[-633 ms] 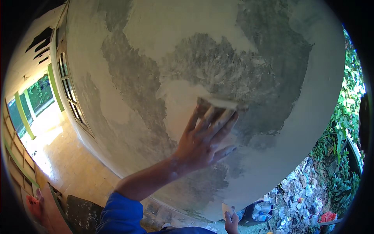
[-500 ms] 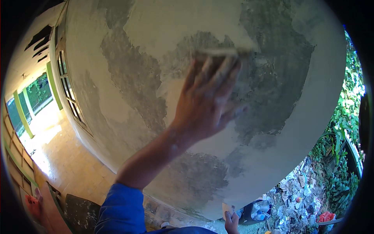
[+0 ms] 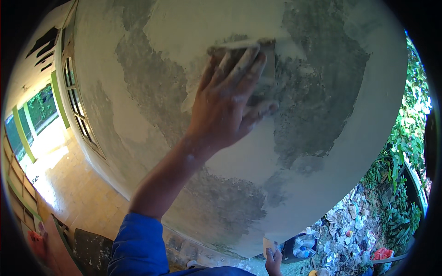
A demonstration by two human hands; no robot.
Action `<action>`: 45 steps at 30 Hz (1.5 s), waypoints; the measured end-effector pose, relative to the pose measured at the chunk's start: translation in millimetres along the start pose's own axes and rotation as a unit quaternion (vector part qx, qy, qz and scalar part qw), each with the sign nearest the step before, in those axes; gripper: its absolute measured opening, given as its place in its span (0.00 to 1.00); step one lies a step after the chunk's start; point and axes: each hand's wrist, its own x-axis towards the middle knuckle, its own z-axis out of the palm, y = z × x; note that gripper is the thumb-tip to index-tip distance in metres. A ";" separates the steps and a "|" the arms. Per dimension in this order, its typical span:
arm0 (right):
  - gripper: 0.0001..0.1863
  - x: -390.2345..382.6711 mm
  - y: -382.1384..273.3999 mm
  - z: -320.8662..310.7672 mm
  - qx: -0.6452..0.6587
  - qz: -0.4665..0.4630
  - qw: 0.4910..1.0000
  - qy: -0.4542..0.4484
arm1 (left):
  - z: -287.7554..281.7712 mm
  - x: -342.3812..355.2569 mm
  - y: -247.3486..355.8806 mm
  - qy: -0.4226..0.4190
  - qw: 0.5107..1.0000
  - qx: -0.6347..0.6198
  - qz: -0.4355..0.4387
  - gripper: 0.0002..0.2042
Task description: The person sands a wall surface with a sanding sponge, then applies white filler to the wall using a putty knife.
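My left hand (image 3: 223,99) reaches up from a blue sleeve, its fingers spread over a flat, broad putty scraper (image 3: 270,64) pressed to the wall. The thumb is to the right, and the scraper's upper edge carries whitish paste. Pale filler and rough grey patches cover the wall (image 3: 244,158) around it. White smears mark the fingers. At the bottom, my right hand (image 3: 273,263) is closed on a small pale flat blade (image 3: 268,244), likely another scraper; its handle is hidden by the fingers.
A dark bucket (image 3: 289,252) with litter stands by the wall's foot, beside a heap of rubbish (image 3: 343,230). Green plants (image 3: 405,133) grow at right. To the left are a barred window (image 3: 79,106), a tiled floor (image 3: 87,184) and a dark paint-spotted board (image 3: 91,250).
My left hand and its scraper have moved up and to the left along the wall, leaving a paler coat over part of the grey patch. My right hand stays low with its blade.
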 end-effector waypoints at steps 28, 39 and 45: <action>0.17 -3.7 30.3 6.2 0.017 0.006 0.999 -0.039 | 31.7 -174.4 62.4 -0.111 0.974 -0.063 -0.185 0.40; 0.14 5.7 23.3 5.6 0.003 -0.033 0.999 0.026 | 25.1 -128.9 57.1 -0.067 0.981 -0.076 -0.164 0.39; 0.15 5.5 -11.5 2.3 0.011 -0.052 0.998 0.018 | 17.9 -126.1 40.2 -0.065 0.978 -0.098 -0.172 0.38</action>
